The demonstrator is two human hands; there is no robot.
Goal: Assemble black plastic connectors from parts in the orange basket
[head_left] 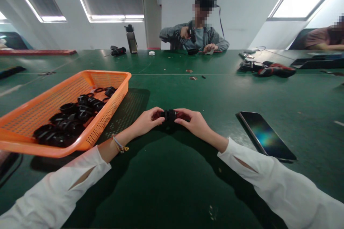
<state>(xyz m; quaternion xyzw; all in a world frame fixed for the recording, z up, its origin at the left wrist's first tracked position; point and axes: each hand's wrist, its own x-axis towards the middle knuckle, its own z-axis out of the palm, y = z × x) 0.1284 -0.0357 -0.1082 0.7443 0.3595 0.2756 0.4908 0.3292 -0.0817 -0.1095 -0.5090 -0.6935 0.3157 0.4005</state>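
Observation:
Between my two hands is a short black ribbed cylindrical part (170, 115), held sideways just above the green table. My left hand (148, 120) pinches its left end between thumb and fingers. At the other end, my right hand (192, 120) grips it the same way. The exact kind of the part does not show. To the left stands an orange plastic basket (107, 123) with a pile of black round parts (72, 116) and a few rings inside, similar in colour to the one I hold.
A dark smartphone (266, 134) lies right of my right hand. Across the green table (166, 89) sits a person (197, 32) holding a dark tool. A bottle (131, 39), a white cap (152, 53) and red-black gear (276, 68) stand farther back.

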